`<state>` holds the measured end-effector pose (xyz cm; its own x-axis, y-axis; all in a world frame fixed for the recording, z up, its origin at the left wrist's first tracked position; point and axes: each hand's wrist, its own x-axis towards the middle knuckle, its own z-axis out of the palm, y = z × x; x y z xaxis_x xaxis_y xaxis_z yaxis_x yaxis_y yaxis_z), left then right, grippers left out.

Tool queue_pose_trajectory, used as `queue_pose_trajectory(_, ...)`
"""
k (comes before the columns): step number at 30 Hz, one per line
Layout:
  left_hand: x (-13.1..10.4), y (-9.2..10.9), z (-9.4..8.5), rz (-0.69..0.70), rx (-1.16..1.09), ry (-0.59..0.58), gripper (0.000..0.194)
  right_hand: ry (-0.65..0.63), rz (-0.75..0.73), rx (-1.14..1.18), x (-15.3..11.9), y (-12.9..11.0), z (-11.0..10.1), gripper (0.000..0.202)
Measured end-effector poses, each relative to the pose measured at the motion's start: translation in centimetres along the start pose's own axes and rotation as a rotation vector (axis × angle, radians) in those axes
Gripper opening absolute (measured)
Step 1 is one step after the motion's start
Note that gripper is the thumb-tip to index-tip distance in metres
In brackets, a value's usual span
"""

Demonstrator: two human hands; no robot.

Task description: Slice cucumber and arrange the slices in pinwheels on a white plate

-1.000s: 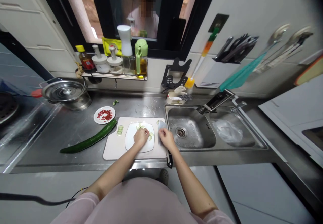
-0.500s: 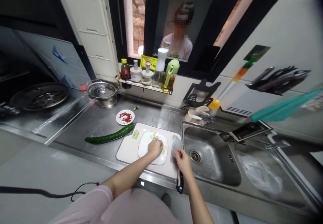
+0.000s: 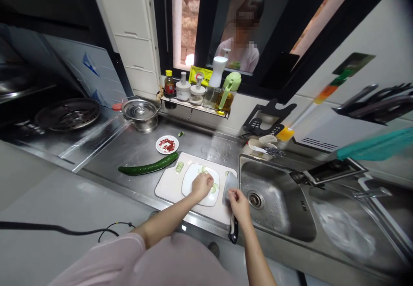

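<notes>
A white square plate (image 3: 190, 185) rests on the pale cutting board (image 3: 166, 182), with thin cucumber slices (image 3: 214, 188) around its edge. Over the plate, my left hand (image 3: 202, 185) is closed in a pinch; what its fingers hold is hidden. My right hand (image 3: 239, 203) is beside the knife (image 3: 229, 187), fingertips together over the blade, and anything between them is too small to make out. The knife lies on the board's right side, its black handle past the front edge. More slices (image 3: 179, 167) lie at the board's upper left. A long cucumber (image 3: 148, 165) is to the left.
A small plate of chopped red pieces (image 3: 167, 144) sits behind the cucumber. The sink (image 3: 274, 195) is on the right, holding a plastic bag beyond its divider. At the back are a lidded pot (image 3: 142, 114) and a rack of seasoning bottles (image 3: 196, 101). A pan (image 3: 67, 114) stands far left.
The camera view has shifted, so the scene sits farther right. Both hands stay over nearly the same spots, my left still at the plate and my right by the knife.
</notes>
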<state>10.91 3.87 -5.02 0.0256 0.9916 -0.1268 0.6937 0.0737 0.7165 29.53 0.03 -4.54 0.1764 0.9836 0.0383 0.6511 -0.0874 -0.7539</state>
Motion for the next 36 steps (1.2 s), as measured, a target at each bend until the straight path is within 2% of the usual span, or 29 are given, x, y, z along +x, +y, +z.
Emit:
queue_pose_trajectory(2, -0.4, -1.2, -1.2, 0.011, -0.051, 0.074, 0.017, 0.006, -0.002, 0.006, -0.2, -0.1, -0.2, 0.048)
queue_pose_trajectory(4, -0.6, -3.3, -2.9, -0.038, -0.063, 0.168, 0.017, 0.014, -0.002, 0.017, -0.5, -0.1, -0.5, 0.049)
queue_pose_trajectory(7, -0.7, -7.3, -5.7, -0.24, -0.013, 0.308, 0.02, 0.014, -0.006, 0.029, -1.0, -0.1, -0.8, 0.049)
queue_pose_trajectory(10, -0.6, -10.4, -7.7, -0.368, 0.054, 0.334, 0.023, -0.012, -0.008, 0.033, -1.5, -0.2, -0.5, 0.048)
queue_pose_trajectory(12, -0.4, -11.5, -8.1, -0.397, 0.095, 0.306, 0.025, -0.026, -0.012, 0.036, -1.6, -0.6, -0.1, 0.047)
queue_pose_trajectory(20, 0.0, -11.4, -7.2, -0.435, 0.238, 0.215, 0.031, -0.068, -0.097, 0.061, -1.4, -3.0, 1.8, 0.041)
queue_pose_trajectory(26, -0.1, -11.1, -7.2, -0.4, 0.189, 0.268, 0.023, -0.095, -0.104, 0.06, -1.8, -2.8, 1.9, 0.04)
queue_pose_trajectory(32, -0.1, -11.0, -7.2, -0.375, -0.051, 0.349, 0.012, -0.121, -0.091, 0.06, -2.1, -2.9, 1.8, 0.04)
queue_pose_trajectory(36, -0.2, -9.9, -7.3, -0.377, -0.392, 0.358, 0.019, -0.138, -0.124, 0.079, -1.8, -4.0, 1.9, 0.038)
